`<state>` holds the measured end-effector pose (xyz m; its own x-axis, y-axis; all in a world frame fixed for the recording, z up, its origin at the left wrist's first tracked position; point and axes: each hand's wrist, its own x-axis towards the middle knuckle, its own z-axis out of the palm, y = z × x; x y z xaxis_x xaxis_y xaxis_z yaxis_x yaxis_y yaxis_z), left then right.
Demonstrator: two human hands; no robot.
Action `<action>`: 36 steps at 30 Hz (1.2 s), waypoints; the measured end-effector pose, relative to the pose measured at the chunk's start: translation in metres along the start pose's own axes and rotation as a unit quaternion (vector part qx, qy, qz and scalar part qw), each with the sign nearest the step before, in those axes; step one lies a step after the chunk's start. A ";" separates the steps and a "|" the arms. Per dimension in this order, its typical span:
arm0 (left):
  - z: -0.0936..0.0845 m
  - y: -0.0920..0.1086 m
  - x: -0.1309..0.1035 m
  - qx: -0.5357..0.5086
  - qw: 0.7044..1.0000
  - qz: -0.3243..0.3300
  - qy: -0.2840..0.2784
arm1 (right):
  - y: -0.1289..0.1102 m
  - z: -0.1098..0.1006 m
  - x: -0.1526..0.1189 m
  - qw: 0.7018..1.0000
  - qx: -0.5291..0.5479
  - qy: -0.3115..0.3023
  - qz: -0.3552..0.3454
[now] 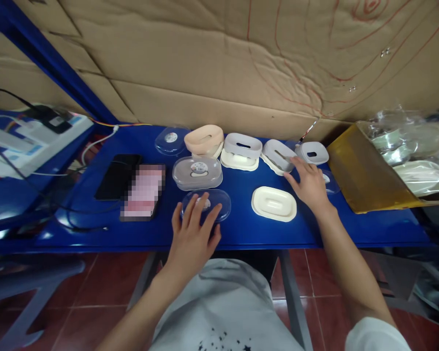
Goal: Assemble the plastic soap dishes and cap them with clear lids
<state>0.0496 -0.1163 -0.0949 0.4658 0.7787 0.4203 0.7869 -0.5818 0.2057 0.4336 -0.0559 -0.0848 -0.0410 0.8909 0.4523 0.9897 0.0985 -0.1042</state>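
My left hand (193,226) is spread with its fingertips on a clear oval plastic lid (225,201) near the table's front edge. Farther right, my right hand (309,184) reaches to the right end of a grey oval soap dish shell (274,152) with a slot in its floor. Its fingers are stretched and the thumb stands apart; the exact contact is hard to make out. Under that shell shows the rim of a cream base. Between my hands lies a cream oval base (274,203) with a raised middle.
Behind stand a peach shell (205,139), a grey shell (242,144) over a cream base (239,160), and another grey shell (314,152). A lidded soap dish (197,174) and phone (142,192) lie left. A carton (362,170) of bagged pieces stands right.
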 end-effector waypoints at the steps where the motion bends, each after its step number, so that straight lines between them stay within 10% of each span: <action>1: 0.000 0.007 0.003 -0.008 1.000 0.025 -0.006 | 0.001 0.004 0.007 1.000 -0.008 -0.001 0.003; 10: 0.030 0.051 0.060 -0.035 0.967 0.230 -0.103 | -0.018 -0.032 -0.060 0.996 0.037 0.068 0.039; 21: -0.017 0.005 0.007 -0.042 0.989 0.144 -0.011 | -0.088 -0.067 -0.127 0.983 0.129 -0.038 -0.127; 36: 0.001 0.008 0.022 -0.050 0.985 0.155 -0.056 | -0.091 -0.055 -0.124 0.983 0.109 -0.059 -0.138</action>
<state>0.0666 -0.1037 -0.0846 0.7232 0.5783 0.3776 0.5589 -0.8112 0.1721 0.3561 -0.1995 -0.0829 -0.3325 0.8608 0.3852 0.8863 0.4249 -0.1844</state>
